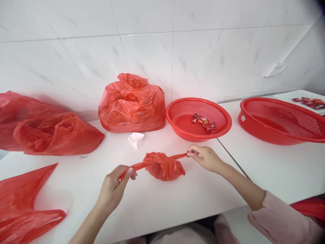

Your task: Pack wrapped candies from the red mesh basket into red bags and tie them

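A small red plastic bag [164,166] lies bundled on the white table [157,203], its two handles pulled out sideways. My left hand [113,188] pinches the left handle, fingers closed on it. My right hand [206,157] pinches the right handle, also closed. The handles are stretched taut between my hands, with the bag's bulging body hanging in the middle and touching the table.
A full red bag [132,105] stands against the tiled wall. Behind my right hand is a red basket [198,118] holding several small red packets [204,122]. A larger red basket [281,120] is at right. More red bags [43,127] lie left. A white paper scrap [136,139] is nearby.
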The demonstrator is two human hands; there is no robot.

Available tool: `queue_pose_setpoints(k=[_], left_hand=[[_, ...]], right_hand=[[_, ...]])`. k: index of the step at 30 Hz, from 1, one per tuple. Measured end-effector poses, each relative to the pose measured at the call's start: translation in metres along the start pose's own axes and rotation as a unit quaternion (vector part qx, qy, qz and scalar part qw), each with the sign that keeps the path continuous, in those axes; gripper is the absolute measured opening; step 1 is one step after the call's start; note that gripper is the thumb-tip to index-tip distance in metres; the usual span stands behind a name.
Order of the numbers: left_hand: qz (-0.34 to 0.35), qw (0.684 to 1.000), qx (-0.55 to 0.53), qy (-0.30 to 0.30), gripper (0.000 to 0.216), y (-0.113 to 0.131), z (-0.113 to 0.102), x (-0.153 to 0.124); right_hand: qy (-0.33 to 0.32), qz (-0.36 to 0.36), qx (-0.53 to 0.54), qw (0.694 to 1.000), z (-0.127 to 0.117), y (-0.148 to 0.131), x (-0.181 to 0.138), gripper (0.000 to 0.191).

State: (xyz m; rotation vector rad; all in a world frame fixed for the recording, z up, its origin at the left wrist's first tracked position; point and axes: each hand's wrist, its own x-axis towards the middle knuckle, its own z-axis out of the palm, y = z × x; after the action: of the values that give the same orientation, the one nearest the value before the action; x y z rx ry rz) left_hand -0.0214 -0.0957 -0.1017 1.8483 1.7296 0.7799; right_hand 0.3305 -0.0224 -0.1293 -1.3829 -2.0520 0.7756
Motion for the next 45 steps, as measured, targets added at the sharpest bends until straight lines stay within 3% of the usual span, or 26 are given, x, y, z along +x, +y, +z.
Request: queue_pose_setpoints(k=[2, 5, 8, 11, 19, 28, 37, 42, 45], left_hand=[[0.012, 0.998, -0.057, 0.009, 0.040, 0.013, 0.009, 0.001], [0.100, 0.987, -0.118, 0.033, 0.041, 0.029, 0.032, 0.019], [0.123, 0.985, -0.107, 0.060, 0.044, 0.029, 0.062, 0.044], [0.094, 0.991, -0.082, 0.044, 0.045, 0.018, 0.083, 0.059], [0.057, 0.997, -0.045, -0.030, 0.046, 0.003, 0.095, 0.039], [0.014, 0.992, 0.101, -0.072, 0.049, -0.001, 0.119, 0.031], [-0.012, 0.988, 0.118, -0.098, 0.046, 0.008, 0.119, 0.031], [-0.001, 0.993, 0.029, -0.114, 0.035, 0.020, 0.092, 0.024], [-0.011, 0.992, -0.074, -0.097, 0.043, 0.026, 0.069, 0.013]], right_hand=[[0.064, 0.023, 0.064, 0.996, 0.020, -0.011, 0.001, 0.018], [0.150, 0.057, 0.136, 0.978, 0.059, -0.039, 0.005, 0.024], [0.164, 0.061, 0.112, 0.978, 0.094, -0.056, 0.010, 0.031], [0.164, 0.038, 0.063, 0.984, 0.109, -0.050, 0.014, 0.028], [0.192, 0.051, 0.025, 0.980, 0.091, -0.007, 0.011, 0.019], [0.142, 0.063, 0.003, 0.988, 0.106, 0.000, 0.006, 0.021], [0.173, 0.076, 0.080, 0.979, 0.110, 0.001, 0.006, 0.017], [0.242, 0.089, 0.204, 0.944, 0.088, -0.013, 0.008, 0.015], [0.239, 0.094, 0.406, 0.877, 0.065, -0.032, 0.006, 0.012]])
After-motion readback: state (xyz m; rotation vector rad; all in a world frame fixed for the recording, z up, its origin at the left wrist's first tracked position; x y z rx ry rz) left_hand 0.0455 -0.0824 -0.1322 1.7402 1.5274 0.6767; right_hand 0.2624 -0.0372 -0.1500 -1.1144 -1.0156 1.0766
